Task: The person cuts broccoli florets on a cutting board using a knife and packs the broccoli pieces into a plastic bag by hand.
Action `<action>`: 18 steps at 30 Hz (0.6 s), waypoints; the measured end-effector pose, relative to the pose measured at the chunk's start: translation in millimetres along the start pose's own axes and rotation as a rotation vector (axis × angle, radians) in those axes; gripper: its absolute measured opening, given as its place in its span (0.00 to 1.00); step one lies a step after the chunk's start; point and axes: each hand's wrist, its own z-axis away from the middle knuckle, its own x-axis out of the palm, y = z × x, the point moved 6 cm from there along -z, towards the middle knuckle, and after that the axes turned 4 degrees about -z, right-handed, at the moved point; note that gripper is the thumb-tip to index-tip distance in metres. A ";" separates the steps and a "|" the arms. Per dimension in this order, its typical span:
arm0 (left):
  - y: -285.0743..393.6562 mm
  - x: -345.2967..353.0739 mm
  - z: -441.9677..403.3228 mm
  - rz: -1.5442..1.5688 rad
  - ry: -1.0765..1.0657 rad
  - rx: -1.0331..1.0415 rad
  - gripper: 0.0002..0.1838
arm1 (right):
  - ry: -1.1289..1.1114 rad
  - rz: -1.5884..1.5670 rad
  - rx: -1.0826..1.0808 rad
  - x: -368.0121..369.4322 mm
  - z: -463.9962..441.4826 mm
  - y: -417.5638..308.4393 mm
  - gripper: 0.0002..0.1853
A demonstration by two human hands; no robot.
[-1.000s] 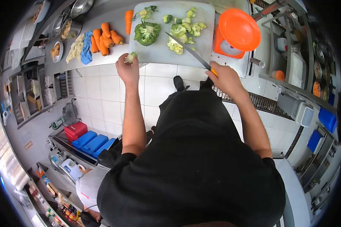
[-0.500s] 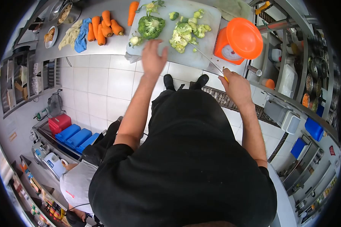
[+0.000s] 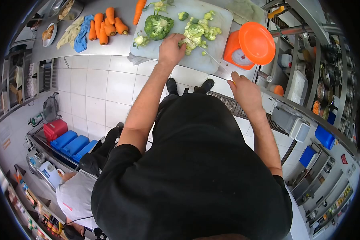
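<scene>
In the head view, my right hand is closed round the handle of a knife. Its thin blade slants up and left over the white cutting board, with the tip among cut pale-green broccoli florets. At the near-left edge of that pile, my left hand has its fingers and thumb bent round a broccoli piece, close to the knife tip; the fingertips are partly hidden. Just beyond my left hand lies a large broccoli head. A smaller pale stem piece rests left of it.
Right of the board stands an orange kitchen scale with a round pan. Several carrots, a blue cloth and a small bowl lie to the left on the steel counter. A person in grey is behind at lower left.
My left hand has moved right from beside the broccoli head to the cut florets, and its spread fingers have bent in. The knife has shifted slightly left, its tip now near my left fingers.
</scene>
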 end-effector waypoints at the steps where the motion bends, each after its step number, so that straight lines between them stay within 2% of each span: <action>1: 0.5 -0.1 -0.9 -0.024 0.020 0.035 0.14 | -0.006 0.004 0.013 0.5 0.7 -1.9 0.13; 8: -1.2 1.3 -5.8 -0.063 0.013 0.060 0.13 | -0.124 -0.030 0.047 5.6 -8.3 -13.5 0.12; 11: -3.8 1.4 -3.9 -0.048 0.009 0.043 0.13 | -0.071 -0.048 -0.028 14.4 -17.2 -10.3 0.11; 18: -5.7 0.8 -0.6 -0.035 0.025 0.042 0.13 | -0.086 -0.004 -0.015 25.1 -36.3 -15.2 0.13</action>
